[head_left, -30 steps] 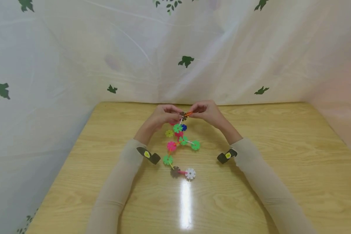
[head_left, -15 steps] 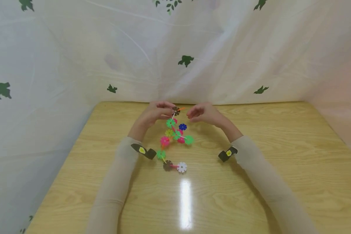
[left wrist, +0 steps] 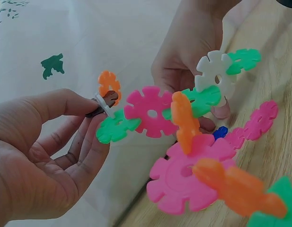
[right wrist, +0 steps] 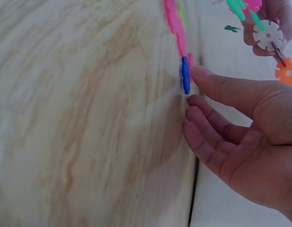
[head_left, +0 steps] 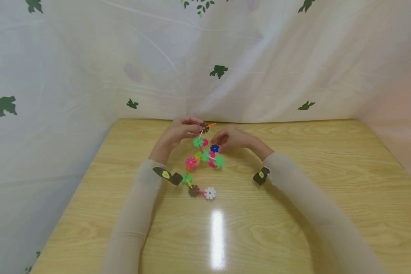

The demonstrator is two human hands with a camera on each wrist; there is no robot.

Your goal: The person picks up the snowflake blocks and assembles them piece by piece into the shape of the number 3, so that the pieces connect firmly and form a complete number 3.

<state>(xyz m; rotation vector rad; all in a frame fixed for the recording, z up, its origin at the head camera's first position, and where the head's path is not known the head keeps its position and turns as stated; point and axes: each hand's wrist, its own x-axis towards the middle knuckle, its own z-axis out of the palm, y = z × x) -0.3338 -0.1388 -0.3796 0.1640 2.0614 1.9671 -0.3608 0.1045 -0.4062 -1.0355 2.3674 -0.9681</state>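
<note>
My left hand [head_left: 176, 133] pinches a brown snowflake disc [head_left: 206, 129] at the top of a linked chain of notched plastic discs. An orange disc [head_left: 211, 125] juts from it. Green, pink and white discs hang below in the chain, down to a brown disc [head_left: 193, 191] and a white disc [head_left: 210, 193] at its end. My right hand [head_left: 235, 137] is beside a blue snowflake disc [head_left: 214, 148] on the table. In the right wrist view its thumb is close to the blue disc [right wrist: 185, 75], its fingers loosely bent; whether they touch it is unclear.
Beyond the chain, pink discs [head_left: 212, 164] and a yellow disc [head_left: 197, 155] lie on the wooden table [head_left: 294, 213], partly hidden by it. A pale patterned curtain [head_left: 260, 76] hangs along the back edge.
My right hand has let go of the orange disc and moved down to the blue disc. The left hand has shifted left and slightly away, carrying the chain.
</note>
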